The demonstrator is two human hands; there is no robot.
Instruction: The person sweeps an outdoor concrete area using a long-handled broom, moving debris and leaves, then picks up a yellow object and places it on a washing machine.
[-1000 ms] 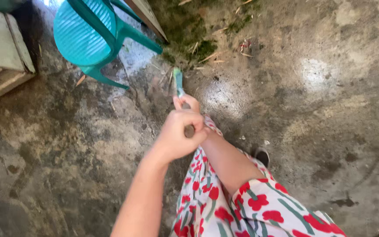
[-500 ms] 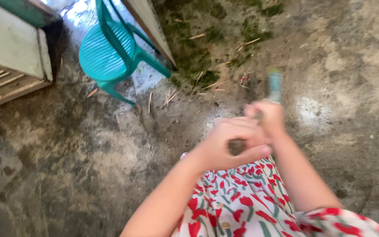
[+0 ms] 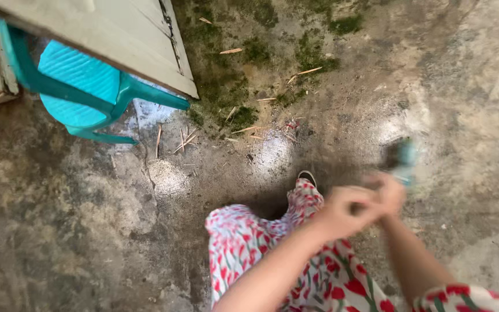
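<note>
Head view: left hand and right hand both grip a blurry broom handle pointing to one o'clock; it looks light and stiff, best held high.

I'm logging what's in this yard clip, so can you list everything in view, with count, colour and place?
plastic chair: one, teal, upper left, partly under the door
door panel: one, pale grey-green, top left, slanting across the chair
concrete floor: one, grey-brown, stained, fills the view
moss patch: one, green, top centre beside the door
dry sticks: several, straw-coloured, scattered below the moss
shoe: one, dark, its tip shows at centre beyond the dress
floral dress: one, white with red flowers, lower centre
long handle: one, teal and dark, blurred, centre right, above the hands
left hand: closed on the handle, centre right
right hand: closed on the handle, just beyond the left
</note>
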